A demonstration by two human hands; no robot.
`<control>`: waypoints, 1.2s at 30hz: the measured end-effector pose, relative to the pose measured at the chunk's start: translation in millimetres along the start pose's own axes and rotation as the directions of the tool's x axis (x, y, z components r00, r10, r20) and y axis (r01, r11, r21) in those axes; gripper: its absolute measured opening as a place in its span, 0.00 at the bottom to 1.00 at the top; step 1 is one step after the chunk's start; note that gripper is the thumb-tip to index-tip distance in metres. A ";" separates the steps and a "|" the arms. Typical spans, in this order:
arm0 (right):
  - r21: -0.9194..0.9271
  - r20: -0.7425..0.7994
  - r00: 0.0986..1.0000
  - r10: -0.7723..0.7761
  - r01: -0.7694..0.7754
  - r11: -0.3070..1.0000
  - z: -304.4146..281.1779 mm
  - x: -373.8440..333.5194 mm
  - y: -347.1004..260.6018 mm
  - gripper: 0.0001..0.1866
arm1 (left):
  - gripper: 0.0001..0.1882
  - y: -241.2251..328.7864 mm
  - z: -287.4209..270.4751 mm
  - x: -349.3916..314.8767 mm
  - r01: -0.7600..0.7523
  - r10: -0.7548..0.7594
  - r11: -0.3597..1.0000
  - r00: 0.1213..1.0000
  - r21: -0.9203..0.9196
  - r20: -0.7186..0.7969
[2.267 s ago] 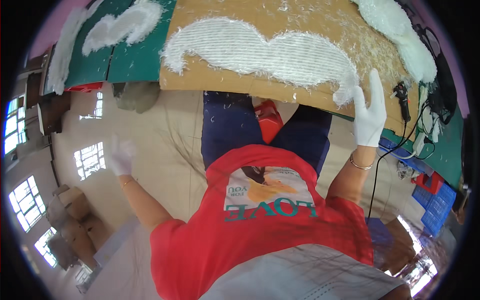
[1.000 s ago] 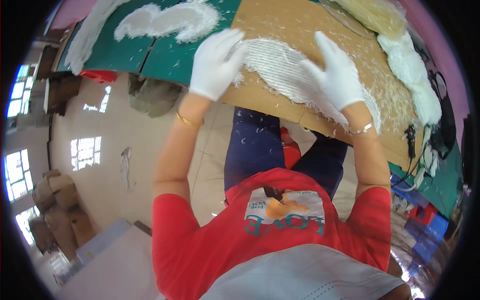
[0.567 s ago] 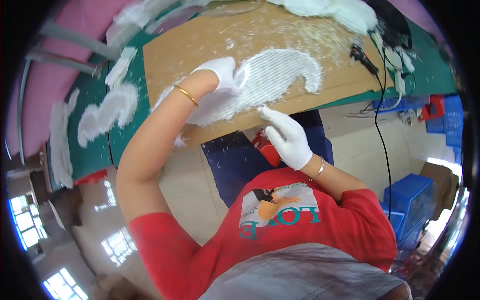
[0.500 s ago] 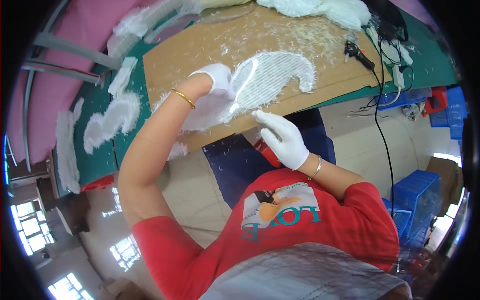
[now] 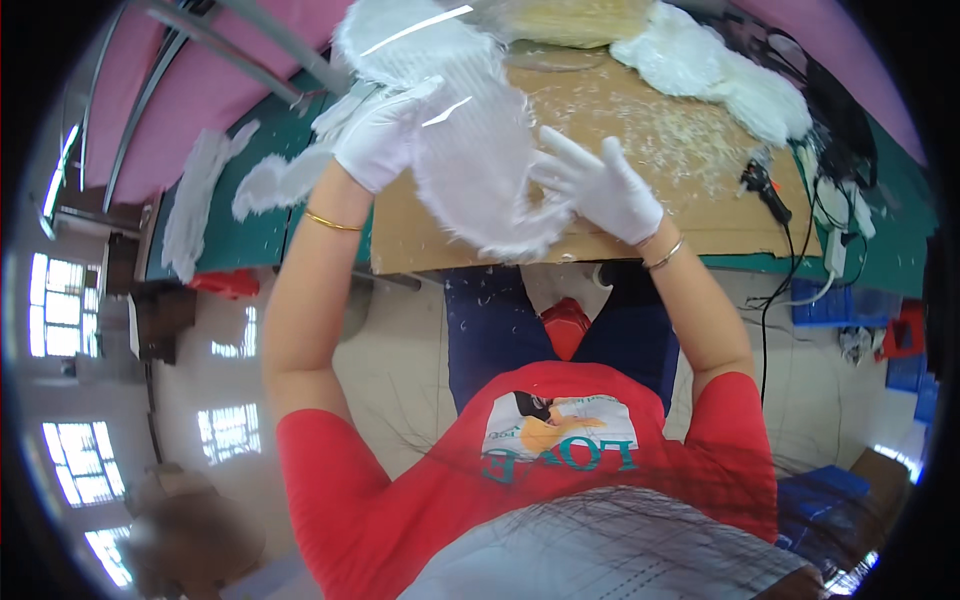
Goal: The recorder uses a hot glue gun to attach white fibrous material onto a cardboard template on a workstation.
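Observation:
A white, furry, curved piece with a hooked lower end (image 5: 465, 180) is raised over the near part of a cardboard sheet (image 5: 690, 180). Narrow bright white strips cross its upper part. My left hand (image 5: 385, 140), in a white glove, is closed on its left edge; some of the fingers are lost against the white fur. On the other side my right hand (image 5: 605, 190), also gloved, has its fingers spread. Its fingertips are at the hooked end, and whether they press on it is hard to see.
A glue gun (image 5: 765, 190) with a black cord lies at the cardboard's right, beside a power strip (image 5: 835, 255). White furry pieces (image 5: 205, 195) lie on the green table at left. A white fluffy bundle (image 5: 715, 75) sits at the back. Loose fluff litters the cardboard.
The furry piece has been lifted and turned from lying on the cardboard, its ribbed face no longer toward me. My left hand moved up and left with it; my right hand moved up to its edge.

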State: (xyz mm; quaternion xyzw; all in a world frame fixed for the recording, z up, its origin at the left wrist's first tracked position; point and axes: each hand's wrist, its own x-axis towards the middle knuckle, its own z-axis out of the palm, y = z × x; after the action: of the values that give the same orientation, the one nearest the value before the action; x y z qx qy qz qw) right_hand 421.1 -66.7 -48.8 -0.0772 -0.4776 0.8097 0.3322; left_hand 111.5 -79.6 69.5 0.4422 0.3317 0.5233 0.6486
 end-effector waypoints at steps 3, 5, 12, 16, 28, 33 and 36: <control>0.120 0.183 0.969 0.166 -0.189 0.975 -7.0 7.2 -13.1 0.49 | 0.17 -35.6 -13.2 -10.2 0.037 -0.044 0.931 0.999 -0.363 -0.013; -0.179 0.081 0.950 0.302 -0.284 0.942 -16.6 9.1 -29.0 0.46 | 0.17 -70.2 -17.6 -14.8 -0.056 -0.045 0.823 0.986 -0.565 -0.163; -0.892 -0.288 0.819 0.497 -0.418 0.171 -64.5 53.7 -119.5 0.35 | 0.10 -204.5 -3.6 -40.9 -0.001 -0.060 0.466 0.998 -0.885 -0.033; -0.806 -0.449 0.596 0.665 0.051 -0.590 -98.8 78.6 -139.3 0.31 | 0.18 -140.6 77.3 -97.8 0.473 -0.454 0.774 0.878 -0.422 0.151; -0.928 0.156 0.978 0.137 0.192 -0.319 -12.6 162.3 9.3 0.22 | 0.25 -159.6 25.3 -82.2 0.013 0.383 -0.058 0.924 0.998 0.010; -0.945 0.221 0.953 0.206 0.261 -0.197 -20.6 170.8 29.9 0.11 | 0.22 -140.7 16.8 -77.1 -0.003 0.342 -0.039 0.940 0.999 0.016; -0.865 0.351 0.932 0.088 0.359 -0.350 -22.1 161.3 45.2 0.07 | 0.22 -128.9 -44.2 -67.0 -0.102 0.400 -0.080 0.908 0.992 0.126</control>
State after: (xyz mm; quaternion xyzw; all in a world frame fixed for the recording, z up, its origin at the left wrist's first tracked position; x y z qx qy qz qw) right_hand 286.1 33.3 -66.9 -0.1428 -0.9771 0.0296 0.1546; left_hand 106.1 -142.5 -68.6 0.7645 0.5792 0.2826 -0.0125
